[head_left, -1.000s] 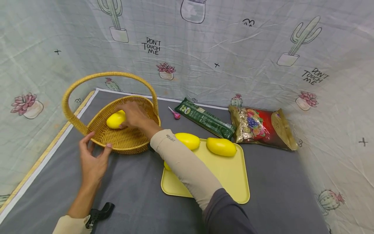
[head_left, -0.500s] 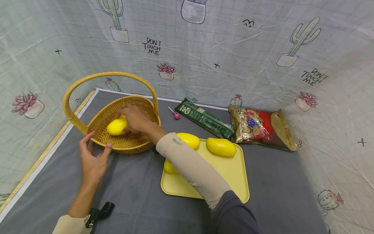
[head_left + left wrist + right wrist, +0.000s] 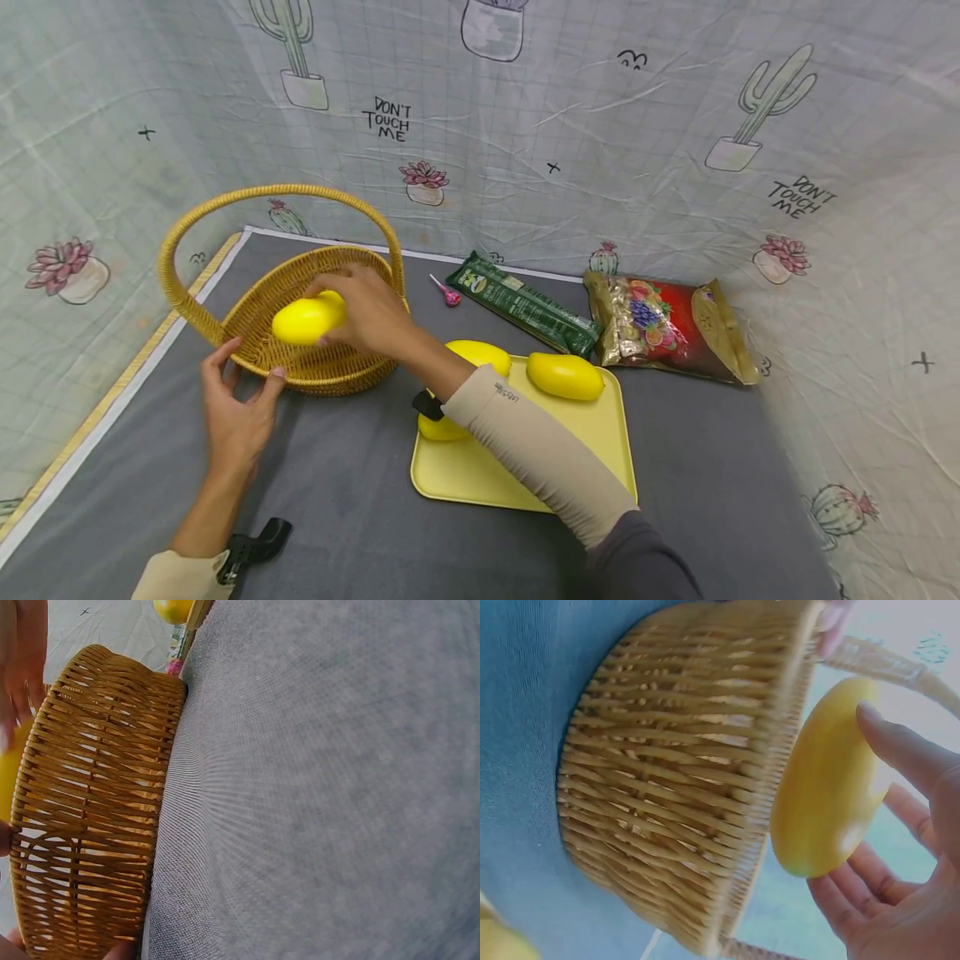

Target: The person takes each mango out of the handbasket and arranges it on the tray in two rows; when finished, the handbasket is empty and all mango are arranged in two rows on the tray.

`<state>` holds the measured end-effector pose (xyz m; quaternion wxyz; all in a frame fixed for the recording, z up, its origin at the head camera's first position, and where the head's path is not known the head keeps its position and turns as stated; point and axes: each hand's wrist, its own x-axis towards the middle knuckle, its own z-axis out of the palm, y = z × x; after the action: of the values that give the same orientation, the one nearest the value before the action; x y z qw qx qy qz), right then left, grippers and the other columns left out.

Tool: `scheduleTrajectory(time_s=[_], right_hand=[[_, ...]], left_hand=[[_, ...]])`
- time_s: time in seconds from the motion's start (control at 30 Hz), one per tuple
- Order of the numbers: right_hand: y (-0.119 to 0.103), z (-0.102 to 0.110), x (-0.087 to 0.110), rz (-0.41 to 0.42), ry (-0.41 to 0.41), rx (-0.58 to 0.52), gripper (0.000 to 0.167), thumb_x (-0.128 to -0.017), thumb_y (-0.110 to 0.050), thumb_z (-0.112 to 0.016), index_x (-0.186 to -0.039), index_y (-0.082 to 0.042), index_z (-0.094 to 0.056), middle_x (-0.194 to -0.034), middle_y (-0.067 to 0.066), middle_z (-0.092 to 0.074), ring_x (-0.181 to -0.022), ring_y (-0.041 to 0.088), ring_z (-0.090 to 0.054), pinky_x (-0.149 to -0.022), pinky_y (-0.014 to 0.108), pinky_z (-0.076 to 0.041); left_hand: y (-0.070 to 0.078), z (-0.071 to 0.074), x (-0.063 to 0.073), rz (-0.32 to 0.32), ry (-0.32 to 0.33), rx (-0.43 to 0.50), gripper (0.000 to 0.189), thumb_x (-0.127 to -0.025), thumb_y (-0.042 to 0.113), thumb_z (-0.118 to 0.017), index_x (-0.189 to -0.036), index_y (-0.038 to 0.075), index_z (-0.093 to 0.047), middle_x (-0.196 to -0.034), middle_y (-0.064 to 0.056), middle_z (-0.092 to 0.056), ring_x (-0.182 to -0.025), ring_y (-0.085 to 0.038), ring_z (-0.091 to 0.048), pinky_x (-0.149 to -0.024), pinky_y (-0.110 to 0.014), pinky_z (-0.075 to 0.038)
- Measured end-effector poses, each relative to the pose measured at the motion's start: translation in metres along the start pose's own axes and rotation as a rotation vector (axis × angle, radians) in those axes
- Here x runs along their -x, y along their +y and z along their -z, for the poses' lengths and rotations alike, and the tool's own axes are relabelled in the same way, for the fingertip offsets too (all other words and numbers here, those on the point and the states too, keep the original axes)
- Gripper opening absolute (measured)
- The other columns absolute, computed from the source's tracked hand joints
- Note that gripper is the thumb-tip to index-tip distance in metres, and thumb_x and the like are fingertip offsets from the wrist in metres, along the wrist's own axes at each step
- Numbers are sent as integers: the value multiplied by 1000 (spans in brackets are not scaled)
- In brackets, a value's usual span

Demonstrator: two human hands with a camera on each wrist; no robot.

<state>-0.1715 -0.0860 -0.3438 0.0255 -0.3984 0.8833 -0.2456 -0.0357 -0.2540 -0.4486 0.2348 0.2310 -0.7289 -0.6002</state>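
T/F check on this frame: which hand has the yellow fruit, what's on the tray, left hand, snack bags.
1. The right hand grips a yellow fruit over the basket. True.
2. The left hand grips the basket handle. False: its fingers touch the basket's near rim.
3. The tray is bare. False: yellow fruits lie on it.
4. A green packet and a red bag lie behind the tray. True.
5. A lollipop is in the basket. False: it lies on the table.
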Motion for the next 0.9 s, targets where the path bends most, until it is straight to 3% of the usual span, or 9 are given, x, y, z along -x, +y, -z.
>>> scheduleTrajectory(time_s=[0.13,0.4,0.9], right_hand=[[-3,11,22,-19,54,-73,62,-81,-37,-94,-138,-29,-68,-132,2,-61,-122,18,-53,-97,30,-48],[1,29,72,-90,127,-202,61,-83,-33,-92,-139,-29,-68,-133,1,-58,-123,19,-51,-103,37,-48],[40,41,176,-247,274,-149,61,-80,-29,-96,-135,-30,-70,-133,0,-60,-128,25,-53,-105,49,-49]], left_hand=[[0,1,1,-1,1,3,73,-99,10,-70,-161,28,-36,-174,6,-22,-164,-30,-24,-122,-62,-40],[-1,1,1,-8,8,-20,73,-99,11,-70,-161,29,-36,-174,6,-23,-164,-30,-24,-121,-62,-41],[-3,1,1,-23,-10,10,72,-99,10,-70,-161,27,-37,-174,6,-23,-164,-29,-23,-121,-57,-43]])
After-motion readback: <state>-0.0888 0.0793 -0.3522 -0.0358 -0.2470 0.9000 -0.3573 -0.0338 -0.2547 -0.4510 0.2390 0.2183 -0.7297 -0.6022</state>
